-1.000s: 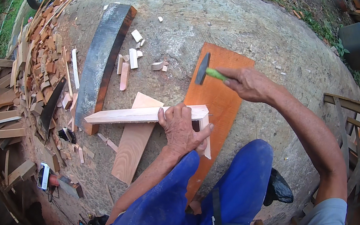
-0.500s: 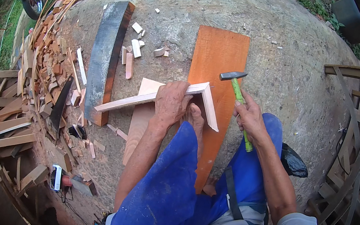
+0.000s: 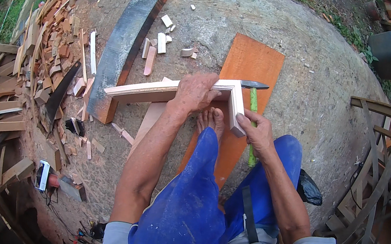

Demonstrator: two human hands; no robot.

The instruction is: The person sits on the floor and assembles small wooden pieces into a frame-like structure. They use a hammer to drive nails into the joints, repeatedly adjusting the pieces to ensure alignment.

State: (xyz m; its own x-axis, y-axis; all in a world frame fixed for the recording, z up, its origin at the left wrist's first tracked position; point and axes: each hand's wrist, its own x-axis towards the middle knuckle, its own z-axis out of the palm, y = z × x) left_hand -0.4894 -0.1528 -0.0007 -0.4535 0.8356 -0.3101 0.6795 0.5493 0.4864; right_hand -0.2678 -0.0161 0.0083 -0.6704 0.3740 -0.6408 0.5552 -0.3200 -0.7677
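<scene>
Beside dark plank (image 3: 125, 47), offcuts (image 3: 158, 47) near frame (image 3: 170, 91).

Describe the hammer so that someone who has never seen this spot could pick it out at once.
Start at the orange-brown board lying flat on the concrete floor. At its right edge, beside the pale wooden corner frame, lies the hammer, under the right hand. Its bright green handle and dark metal head set it apart from the bare wood around it.
</scene>
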